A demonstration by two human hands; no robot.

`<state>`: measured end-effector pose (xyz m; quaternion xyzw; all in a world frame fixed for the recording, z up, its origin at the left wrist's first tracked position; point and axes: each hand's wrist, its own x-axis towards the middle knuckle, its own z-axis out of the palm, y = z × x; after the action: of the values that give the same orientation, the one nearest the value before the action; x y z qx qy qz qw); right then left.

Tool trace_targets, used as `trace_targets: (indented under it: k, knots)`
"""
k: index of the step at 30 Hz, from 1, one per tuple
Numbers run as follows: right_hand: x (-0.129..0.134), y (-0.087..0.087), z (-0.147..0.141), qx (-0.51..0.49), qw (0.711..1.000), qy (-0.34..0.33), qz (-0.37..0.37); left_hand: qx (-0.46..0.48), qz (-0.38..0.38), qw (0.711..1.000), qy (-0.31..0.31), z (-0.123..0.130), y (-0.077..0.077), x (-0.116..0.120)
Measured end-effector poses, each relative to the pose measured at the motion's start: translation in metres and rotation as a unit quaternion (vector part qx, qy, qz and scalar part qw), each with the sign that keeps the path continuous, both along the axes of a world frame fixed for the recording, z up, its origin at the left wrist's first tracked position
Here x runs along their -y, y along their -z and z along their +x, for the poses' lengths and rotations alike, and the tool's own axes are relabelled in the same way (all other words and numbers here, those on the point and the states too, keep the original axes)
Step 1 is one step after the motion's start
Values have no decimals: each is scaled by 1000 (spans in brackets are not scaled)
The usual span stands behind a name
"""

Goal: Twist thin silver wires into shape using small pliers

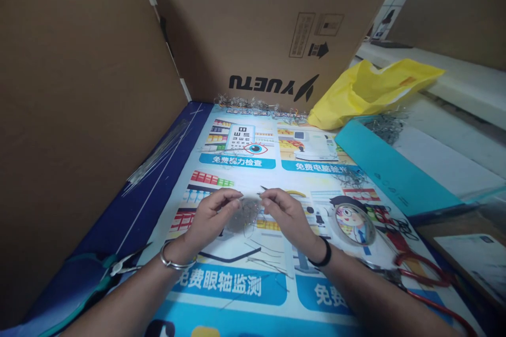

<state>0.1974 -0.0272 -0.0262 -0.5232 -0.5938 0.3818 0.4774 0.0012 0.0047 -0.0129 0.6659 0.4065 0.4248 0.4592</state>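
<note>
Over the middle of the printed sheet (272, 253), my left hand (213, 216) and my right hand (290, 216) face each other with a small gap between them. Thumb and forefinger of each are pinched on thin wire (253, 221), whose strands are hard to make out. Just below the fingertips is a roundish, see-through patch with a fine wire tangle (242, 216); whether it is held or lies on the sheet I cannot tell. Behind my right hand a dark pointed tip and a yellow curved piece (295, 193) show; the rest is hidden.
Teal-handled pliers (106, 271) lie at left, red-handled scissors (419, 274) and a tape roll (354, 225) at right. Straight wires (158, 155) lie at left. Wire pieces (253, 102) line the back by a cardboard wall (253, 26). A yellow bag (371, 89) sits back right.
</note>
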Motion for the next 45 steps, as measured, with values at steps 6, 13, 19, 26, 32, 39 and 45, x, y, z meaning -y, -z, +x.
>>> trace_targets:
  k: [6,13,19,26,32,39,45]
  knots:
    - [7,-2,-7,80,993,-26,78,-17,45,999,5,0,0,0]
    - [8,5,-19,167,985,-38,-21,-13,29,999,12,2,-4,3]
    - [10,7,-22,217,976,3,-13,-12,28,999,33,5,-8,8]
    - [11,9,-21,232,972,21,-28,7,24,998,61,6,-9,11]
    - [10,5,-21,240,969,37,-36,30,-14,998,51,7,-9,13]
    - [9,7,-21,200,978,51,17,57,-67,996,31,7,-1,13]
    - [8,11,-20,182,982,38,29,76,-106,991,11,7,4,10]
